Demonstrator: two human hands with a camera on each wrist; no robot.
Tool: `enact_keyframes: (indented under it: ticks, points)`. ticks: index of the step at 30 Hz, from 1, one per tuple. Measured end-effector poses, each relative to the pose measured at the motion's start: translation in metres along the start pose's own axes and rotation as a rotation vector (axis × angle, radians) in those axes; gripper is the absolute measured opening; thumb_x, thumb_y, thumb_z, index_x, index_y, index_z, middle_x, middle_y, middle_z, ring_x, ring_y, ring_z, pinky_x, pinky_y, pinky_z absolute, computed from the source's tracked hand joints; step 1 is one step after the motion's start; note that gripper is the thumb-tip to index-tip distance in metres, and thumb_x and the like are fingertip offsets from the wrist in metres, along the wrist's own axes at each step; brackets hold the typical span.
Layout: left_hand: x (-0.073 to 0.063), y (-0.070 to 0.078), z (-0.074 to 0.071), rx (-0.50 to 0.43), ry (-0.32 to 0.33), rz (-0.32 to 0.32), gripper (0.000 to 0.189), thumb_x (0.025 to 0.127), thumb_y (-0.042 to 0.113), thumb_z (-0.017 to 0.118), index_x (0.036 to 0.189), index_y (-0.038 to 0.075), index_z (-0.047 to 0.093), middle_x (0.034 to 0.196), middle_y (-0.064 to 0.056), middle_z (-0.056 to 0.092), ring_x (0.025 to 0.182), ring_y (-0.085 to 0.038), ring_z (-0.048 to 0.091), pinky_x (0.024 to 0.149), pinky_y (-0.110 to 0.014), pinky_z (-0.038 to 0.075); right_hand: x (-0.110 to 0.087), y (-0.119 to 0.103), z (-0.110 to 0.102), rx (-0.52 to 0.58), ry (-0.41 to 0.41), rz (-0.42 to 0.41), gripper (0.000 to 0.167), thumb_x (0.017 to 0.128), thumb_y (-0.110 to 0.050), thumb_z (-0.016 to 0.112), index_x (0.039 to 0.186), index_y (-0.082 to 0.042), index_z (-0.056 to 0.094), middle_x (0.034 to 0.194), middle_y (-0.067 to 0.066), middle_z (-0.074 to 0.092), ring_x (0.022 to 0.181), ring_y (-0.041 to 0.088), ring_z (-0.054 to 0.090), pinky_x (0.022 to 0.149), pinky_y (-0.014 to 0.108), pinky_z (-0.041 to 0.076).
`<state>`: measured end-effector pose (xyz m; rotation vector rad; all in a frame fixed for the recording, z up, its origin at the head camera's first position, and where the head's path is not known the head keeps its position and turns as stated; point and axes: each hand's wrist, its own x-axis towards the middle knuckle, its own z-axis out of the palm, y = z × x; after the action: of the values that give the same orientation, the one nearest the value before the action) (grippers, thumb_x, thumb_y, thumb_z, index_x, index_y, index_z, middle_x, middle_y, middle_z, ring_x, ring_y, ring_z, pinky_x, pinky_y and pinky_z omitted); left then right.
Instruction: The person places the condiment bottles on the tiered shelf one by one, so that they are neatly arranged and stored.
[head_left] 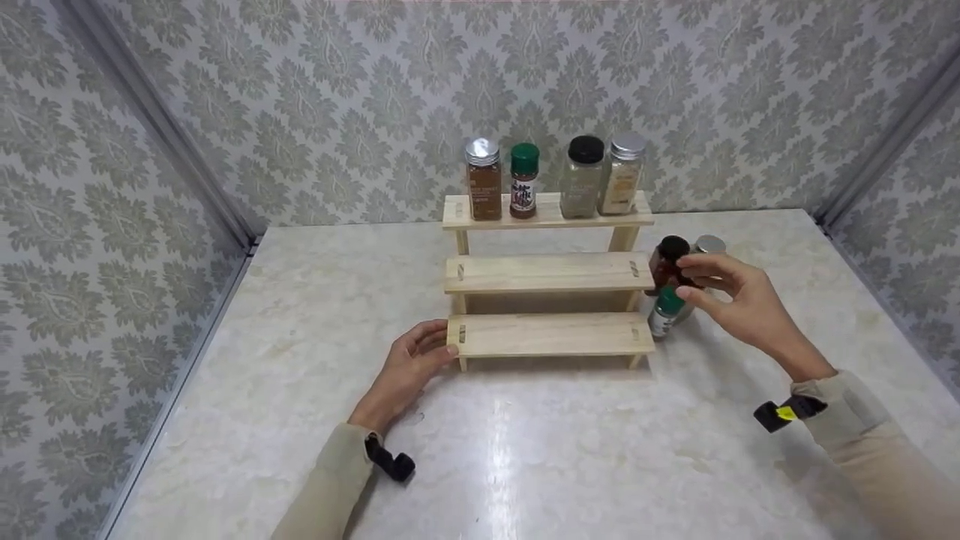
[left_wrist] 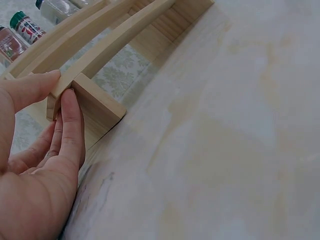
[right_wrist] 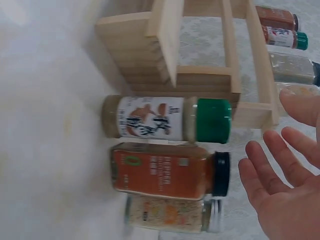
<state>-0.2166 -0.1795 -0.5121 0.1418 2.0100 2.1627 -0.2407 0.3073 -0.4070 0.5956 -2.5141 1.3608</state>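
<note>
A three-tier wooden spice rack (head_left: 550, 335) stands on the table. My left hand (head_left: 405, 369) pinches the left end of its lowest shelf (left_wrist: 85, 67), thumb on top and fingers against the end. Beside the rack's right side, my right hand (head_left: 739, 304) hovers by three upright spice jars, its fingers apart and holding nothing. They are a green-capped jar (right_wrist: 152, 118), a black-capped jar of orange-red powder (right_wrist: 160, 170) and a silver-capped jar with pale contents (right_wrist: 167, 214). In the head view the right hand partly hides the last two.
On the top shelf stand a silver-capped jar of brown-red powder (head_left: 484, 187), a small green-capped jar (head_left: 523, 187), a black-capped jar (head_left: 582, 184) and a silver-capped pale jar (head_left: 621, 180). Patterned wall panels (head_left: 360, 112) enclose the marbled table (head_left: 570, 457) behind and at both sides.
</note>
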Motion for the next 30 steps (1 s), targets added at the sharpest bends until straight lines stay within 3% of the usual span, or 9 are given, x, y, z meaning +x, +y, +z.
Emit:
enact_keyframes:
  ticks: [10, 20, 30]
  points:
    - [-0.001, 0.001, 0.0, -0.003, 0.004, -0.006, 0.055, 0.1, 0.011, 0.075, 0.15, 0.003, 0.054, 0.149, -0.017, 0.06, 0.131, -0.027, 0.063, 0.101, -0.037, 0.059, -0.012, 0.017, 0.017, -0.045, 0.056, -0.07, 0.044, 0.095, 0.005, 0.076, 0.138, 0.0, 0.068, 0.13, 0.022, 0.068, 0.117, 0.0, 0.063, 0.099, 0.009, 0.05]
    - [0.0, -0.001, 0.0, 0.001, -0.006, -0.008, 0.056, 0.101, 0.013, 0.074, 0.152, 0.004, 0.053, 0.148, -0.018, 0.061, 0.129, -0.025, 0.064, 0.099, -0.036, 0.059, -0.016, 0.022, 0.022, -0.045, 0.113, -0.089, 0.043, 0.091, 0.012, 0.076, 0.133, -0.001, 0.071, 0.127, 0.022, 0.072, 0.113, -0.003, 0.064, 0.095, 0.008, 0.051]
    - [-0.001, -0.001, 0.0, -0.025, -0.005, -0.018, 0.056, 0.1, 0.011, 0.074, 0.151, 0.003, 0.053, 0.149, -0.018, 0.06, 0.13, -0.026, 0.063, 0.101, -0.038, 0.059, -0.018, 0.022, 0.024, -0.09, 0.113, -0.072, 0.043, 0.092, 0.008, 0.079, 0.133, -0.001, 0.071, 0.128, 0.021, 0.072, 0.109, -0.006, 0.064, 0.093, 0.007, 0.052]
